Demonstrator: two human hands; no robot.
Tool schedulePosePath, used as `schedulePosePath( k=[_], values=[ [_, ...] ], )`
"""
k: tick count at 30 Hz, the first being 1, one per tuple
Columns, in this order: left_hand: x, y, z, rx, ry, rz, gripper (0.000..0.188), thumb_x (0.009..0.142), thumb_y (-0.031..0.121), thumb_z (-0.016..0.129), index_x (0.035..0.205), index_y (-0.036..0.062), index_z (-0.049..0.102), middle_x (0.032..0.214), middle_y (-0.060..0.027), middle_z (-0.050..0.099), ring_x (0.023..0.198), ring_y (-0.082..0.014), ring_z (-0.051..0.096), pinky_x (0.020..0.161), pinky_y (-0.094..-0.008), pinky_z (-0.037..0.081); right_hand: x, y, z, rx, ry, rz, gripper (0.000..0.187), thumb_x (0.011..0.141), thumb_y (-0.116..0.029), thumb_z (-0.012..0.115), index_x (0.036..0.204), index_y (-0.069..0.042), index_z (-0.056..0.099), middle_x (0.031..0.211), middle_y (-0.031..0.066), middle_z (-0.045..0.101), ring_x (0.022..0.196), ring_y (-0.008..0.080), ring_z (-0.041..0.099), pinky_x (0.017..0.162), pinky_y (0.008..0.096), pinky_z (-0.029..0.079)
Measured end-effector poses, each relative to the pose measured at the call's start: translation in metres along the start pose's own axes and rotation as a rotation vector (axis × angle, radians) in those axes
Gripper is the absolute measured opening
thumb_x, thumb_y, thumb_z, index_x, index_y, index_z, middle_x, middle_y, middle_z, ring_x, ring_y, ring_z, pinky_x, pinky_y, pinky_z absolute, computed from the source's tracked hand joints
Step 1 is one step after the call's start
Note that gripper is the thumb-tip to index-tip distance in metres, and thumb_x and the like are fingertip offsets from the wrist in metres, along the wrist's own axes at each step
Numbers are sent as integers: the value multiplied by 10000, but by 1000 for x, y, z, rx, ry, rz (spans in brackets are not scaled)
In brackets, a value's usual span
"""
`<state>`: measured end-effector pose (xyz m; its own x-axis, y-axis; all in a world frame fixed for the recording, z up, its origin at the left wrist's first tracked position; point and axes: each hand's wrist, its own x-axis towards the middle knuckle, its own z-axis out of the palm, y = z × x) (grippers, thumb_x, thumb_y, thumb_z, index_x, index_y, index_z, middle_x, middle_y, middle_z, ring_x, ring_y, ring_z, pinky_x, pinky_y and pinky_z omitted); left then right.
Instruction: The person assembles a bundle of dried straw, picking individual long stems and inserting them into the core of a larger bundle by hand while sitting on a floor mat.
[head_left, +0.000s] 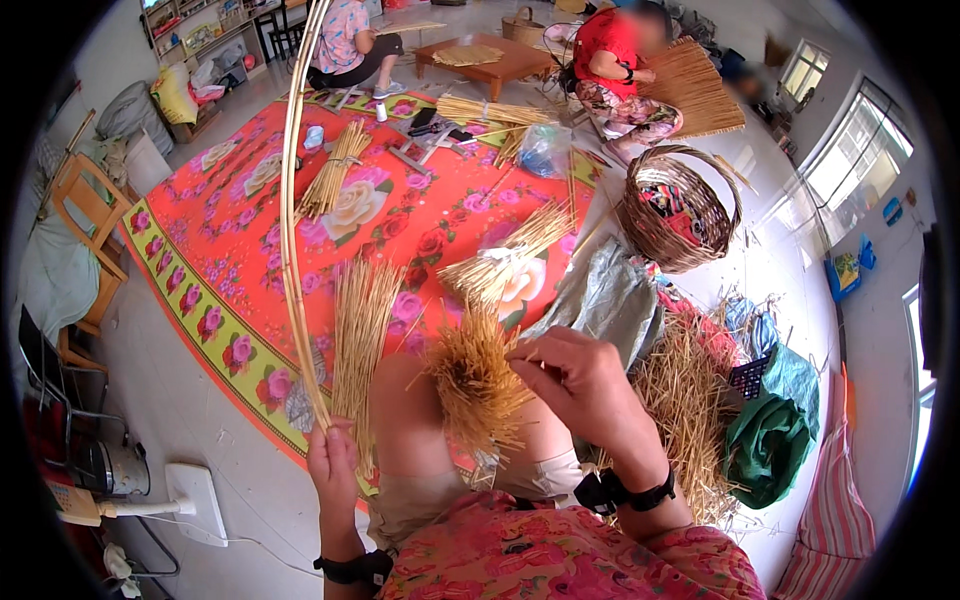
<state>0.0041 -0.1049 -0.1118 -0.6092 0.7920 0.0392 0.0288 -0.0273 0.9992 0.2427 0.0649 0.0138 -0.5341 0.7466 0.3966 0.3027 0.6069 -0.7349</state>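
Observation:
My left hand is closed around the lower end of a few long, pale, thin strips, which rise in a curve past the upper edge of the view. Between my knees stands a round bundle of golden straw, its cut ends turned up and a dark hollow in its middle. Just right of that bundle is my right hand, thumb and fingers pinched together; whatever lies between them is too small to make out. Loose straw stalks lie beside my left knee, and a tied straw bundle rests beyond my knees.
A red flowered cloth covers the floor ahead, with another tied bundle on it. To the right stand a wicker basket, a heap of loose straw and a green bag. Two people sit farther off by a low table.

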Motion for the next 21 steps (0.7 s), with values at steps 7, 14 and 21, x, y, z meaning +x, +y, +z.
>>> schedulePosePath(
  k=[7,14,21],
  values=[
    [-1,-1,-3,-2,-8,-30,204,986,208,366,978,43,485,622,55,321,498,-15,281,434,-181,221,-2,-16,-2,49,171,40,96,770,5,670,853,-15,628,672,37,554,534,72,479,467,216,379],
    [1,4,4,29,-11,-14,226,980,216,377,978,40,520,605,56,344,513,-17,293,461,-185,226,-3,3,3,10,50,56,96,781,-51,682,855,-10,639,693,43,580,548,95,517,492,248,417],
    [-1,0,-1,-14,-5,-30,222,980,205,374,981,35,516,600,56,341,511,-19,294,458,-189,235,4,5,-17,346,33,172,293,778,-58,707,1049,-18,601,774,-6,570,612,39,515,536,199,423]
  ],
)
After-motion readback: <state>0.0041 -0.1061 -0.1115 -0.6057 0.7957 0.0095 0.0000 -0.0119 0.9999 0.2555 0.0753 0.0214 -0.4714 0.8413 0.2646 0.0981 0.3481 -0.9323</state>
